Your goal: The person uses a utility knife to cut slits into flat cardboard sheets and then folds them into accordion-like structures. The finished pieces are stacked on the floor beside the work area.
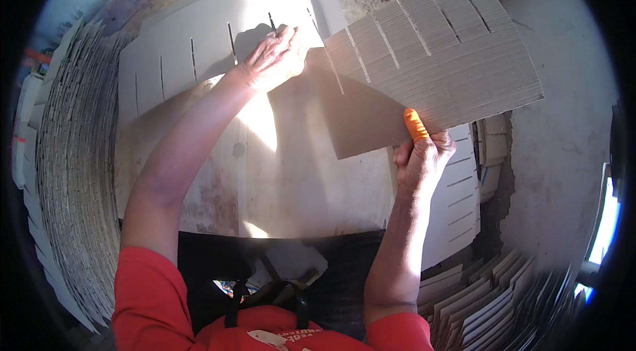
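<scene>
Fingers point(430, 146) of the right hand point(424, 159) are clenched on the lower edge of a slotted brown cardboard sheet point(437, 59), an orange cot point(415, 124) being worn on one digit; the sheet is held tilted above a pale work table point(298, 179); its left edge is gripped by the left hand point(275, 59); beneath, a white slotted sheet point(199, 53) is laid flat; tall cardboard stacks point(73, 172) are ranged at the left, smaller white stacks point(490, 304) at lower right.

both hands point(278, 59) gripping slotted cardboard stack point(437, 66) (sunlit worktable point(298, 179))
</scene>
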A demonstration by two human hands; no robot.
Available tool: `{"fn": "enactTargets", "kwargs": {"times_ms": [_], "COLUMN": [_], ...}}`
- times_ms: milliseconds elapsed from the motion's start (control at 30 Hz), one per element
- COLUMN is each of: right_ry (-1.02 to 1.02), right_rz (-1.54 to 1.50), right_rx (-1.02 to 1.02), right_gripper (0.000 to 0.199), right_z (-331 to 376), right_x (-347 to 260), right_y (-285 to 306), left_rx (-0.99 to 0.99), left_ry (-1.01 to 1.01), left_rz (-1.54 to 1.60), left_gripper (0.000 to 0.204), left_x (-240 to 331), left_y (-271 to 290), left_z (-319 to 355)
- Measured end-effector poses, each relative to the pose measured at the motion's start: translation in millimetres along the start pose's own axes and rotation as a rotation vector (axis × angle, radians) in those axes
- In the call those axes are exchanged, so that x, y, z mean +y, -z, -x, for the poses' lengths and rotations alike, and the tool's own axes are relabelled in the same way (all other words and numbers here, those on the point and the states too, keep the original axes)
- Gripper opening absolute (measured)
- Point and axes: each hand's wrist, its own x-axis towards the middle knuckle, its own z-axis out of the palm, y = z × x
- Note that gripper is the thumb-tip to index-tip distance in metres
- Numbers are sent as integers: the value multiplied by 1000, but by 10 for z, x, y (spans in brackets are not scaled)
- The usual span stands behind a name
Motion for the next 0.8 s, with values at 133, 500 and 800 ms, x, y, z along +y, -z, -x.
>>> {"fn": "enactTargets", "kwargs": {"times_ms": [133,500,800], "right_ry": [21,3,-65], "right_rz": [-4,62,64], "right_rx": [21,-30,-62], "right_gripper": [27,17,17], "right_z": [-21,-15,73], "right_x": [65,61,113], "right_y": [10,-22,-66], "left_rx": [-14,-34,-11], "left_ry": [-125,-361,-37], "left_rz": [23,-64,122], "left_gripper": [29,27,50], "left_x": [238,989,1797], "left_y": [72,449,724], "left_z": [41,394,594]}}
